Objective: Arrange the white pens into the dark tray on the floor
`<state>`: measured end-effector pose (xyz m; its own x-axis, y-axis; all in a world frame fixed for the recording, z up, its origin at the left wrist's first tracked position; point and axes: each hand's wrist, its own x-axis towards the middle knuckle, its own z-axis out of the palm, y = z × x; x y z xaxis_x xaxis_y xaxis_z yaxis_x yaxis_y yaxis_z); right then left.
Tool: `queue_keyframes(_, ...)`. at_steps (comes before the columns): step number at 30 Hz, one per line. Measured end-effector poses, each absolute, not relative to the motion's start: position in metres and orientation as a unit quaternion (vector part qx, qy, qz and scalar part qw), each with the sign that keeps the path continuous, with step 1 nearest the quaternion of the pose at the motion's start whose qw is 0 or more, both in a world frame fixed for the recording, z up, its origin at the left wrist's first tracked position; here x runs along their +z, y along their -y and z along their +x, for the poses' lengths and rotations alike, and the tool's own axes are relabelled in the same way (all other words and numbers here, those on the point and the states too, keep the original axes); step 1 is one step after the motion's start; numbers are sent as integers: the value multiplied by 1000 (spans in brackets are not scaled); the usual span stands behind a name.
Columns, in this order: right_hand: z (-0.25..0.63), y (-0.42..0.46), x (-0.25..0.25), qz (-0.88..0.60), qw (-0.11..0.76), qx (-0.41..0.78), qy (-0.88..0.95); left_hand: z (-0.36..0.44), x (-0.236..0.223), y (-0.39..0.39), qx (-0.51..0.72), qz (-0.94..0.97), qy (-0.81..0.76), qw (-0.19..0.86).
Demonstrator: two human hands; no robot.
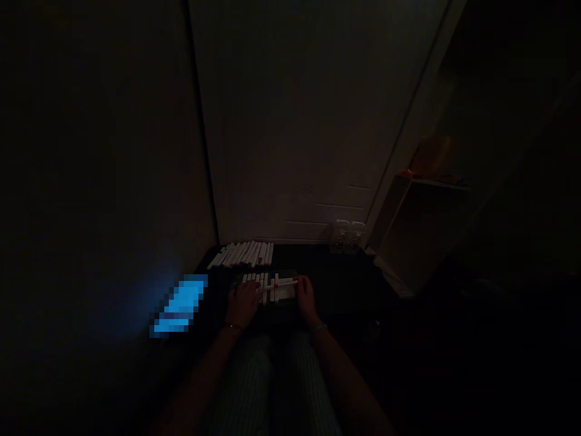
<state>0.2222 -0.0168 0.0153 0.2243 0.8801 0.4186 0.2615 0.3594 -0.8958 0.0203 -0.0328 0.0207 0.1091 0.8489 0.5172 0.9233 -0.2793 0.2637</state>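
Pinches 1 white marker (285, 284) by its right end with the right hand (307, 298), over a marker row (265, 289). Rests the left hand (244, 303) by the other end, closure too dark to tell. Beyond the grip, leftward, faces a marker pile (245, 254).

Darkness is hiding the exact kind of place, but it is looking like a small indoor work corner: pens (245, 254) are lying on a dark counter (347, 278), a wall (304, 109) is rising behind, and a screen (181, 303) is glowing.
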Motion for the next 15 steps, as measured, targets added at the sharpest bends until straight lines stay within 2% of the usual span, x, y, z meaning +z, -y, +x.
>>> queue_keyframes(6,222,15,9,-485,601,250,584,23,22,36,-268,-756,591,91)
queue_keyframes(15,218,19,13,-489,554,237,631,26,18,35,-225,-786,563,121)
